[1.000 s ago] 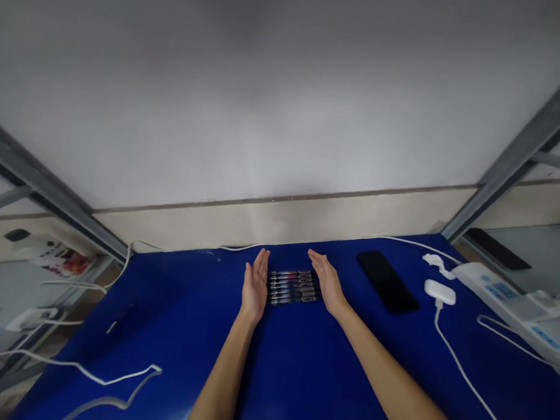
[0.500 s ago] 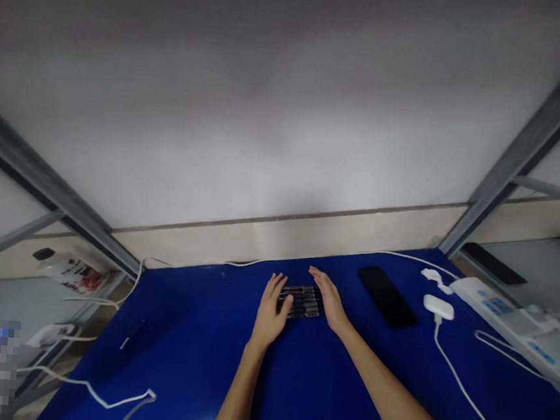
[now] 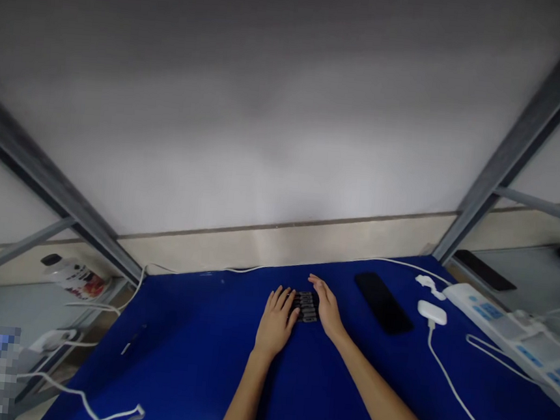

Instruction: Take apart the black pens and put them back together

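Observation:
Several dark pens (image 3: 307,306) lie side by side in a row on the blue tabletop (image 3: 199,347). My left hand (image 3: 276,321) rests flat over their left part, fingers spread, hiding much of them. At the row's right end, my right hand (image 3: 326,309) stands on edge with its fingers straight, close against the pen ends. Whether that palm touches them I cannot tell. To the right of this hand lies a black phone (image 3: 383,303). Farther left on the table is a single dark pen (image 3: 132,339) with a pale end.
A white earbud-type case (image 3: 432,312) with a cable, crumpled white tissue (image 3: 430,286) and a white power strip (image 3: 518,342) occupy the right side. White cable (image 3: 90,409) crosses the left edge. A bottle (image 3: 75,277) stands beyond it. Metal posts (image 3: 470,220) flank the table.
My left hand has moved right and spread flatter over the pens, covering more of them. My right hand stays at their right end. The view has shifted slightly.

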A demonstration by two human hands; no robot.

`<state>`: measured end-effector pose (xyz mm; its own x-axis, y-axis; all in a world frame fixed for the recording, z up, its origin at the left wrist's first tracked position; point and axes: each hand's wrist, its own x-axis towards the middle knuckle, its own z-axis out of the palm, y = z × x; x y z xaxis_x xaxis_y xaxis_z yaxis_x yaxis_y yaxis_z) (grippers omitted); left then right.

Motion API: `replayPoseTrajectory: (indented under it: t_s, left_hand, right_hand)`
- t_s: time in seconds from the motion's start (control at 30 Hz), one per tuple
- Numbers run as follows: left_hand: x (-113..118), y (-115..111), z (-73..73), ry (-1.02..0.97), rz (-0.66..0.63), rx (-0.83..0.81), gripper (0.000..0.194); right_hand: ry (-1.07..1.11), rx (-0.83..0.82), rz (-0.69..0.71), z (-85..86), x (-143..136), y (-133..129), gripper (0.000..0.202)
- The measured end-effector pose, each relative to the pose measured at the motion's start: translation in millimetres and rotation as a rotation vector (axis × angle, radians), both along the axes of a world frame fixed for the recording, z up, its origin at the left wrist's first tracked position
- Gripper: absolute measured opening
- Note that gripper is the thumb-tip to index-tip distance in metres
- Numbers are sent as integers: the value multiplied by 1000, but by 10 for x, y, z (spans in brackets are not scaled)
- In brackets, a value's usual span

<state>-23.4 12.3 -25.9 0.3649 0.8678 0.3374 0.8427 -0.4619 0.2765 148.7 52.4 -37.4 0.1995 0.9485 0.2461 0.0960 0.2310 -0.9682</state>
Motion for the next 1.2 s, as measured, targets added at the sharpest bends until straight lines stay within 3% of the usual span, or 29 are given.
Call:
replayPoseTrajectory:
  t_s: [0.13, 0.23, 0.27, 0.33, 0.43, 0.5, 0.57, 0.67, 0.93, 1.2]
  left_hand:
    - [-4, 2, -6, -14, 24, 10, 49]
    - [-9, 6, -19, -62, 91, 40, 50]
    - [-11, 5, -23, -82, 115, 48, 50]
    - [-18, 3, -27, -122, 160, 52, 51]
    - [-27, -5, -32, -161, 213, 34, 51]
    - [-29, -9, -35, -169, 236, 18, 51]
    - [-27, -13, -38, -172, 248, 6, 51]
    - [-21, -17, -40, -190, 257, 9, 51]
    - [-10, -14, -36, -239, 289, -22, 51]
    - [-31, -84, -7, -255, 294, 1, 51]
  right_hand:
    - [-95, 55, -101, 25, 36, -49, 49]
    - [-202, 108, -141, 136, 268, -116, 38]
    - [-269, 132, -156, 181, 390, -141, 33]
    - [-647, 170, -344, 250, 665, -194, 31]
    - [-979, -15, -646, 255, 1030, -289, 36]
    - [-1091, -192, -716, 209, 1170, -352, 44]
    - [-1117, -342, -717, 167, 1231, -396, 50]
    - [-1088, -416, -689, 160, 1257, -413, 54]
    - [-1016, -382, -665, 224, 1285, -398, 64]
    - [-978, -261, -694, 68, 1287, -478, 75]
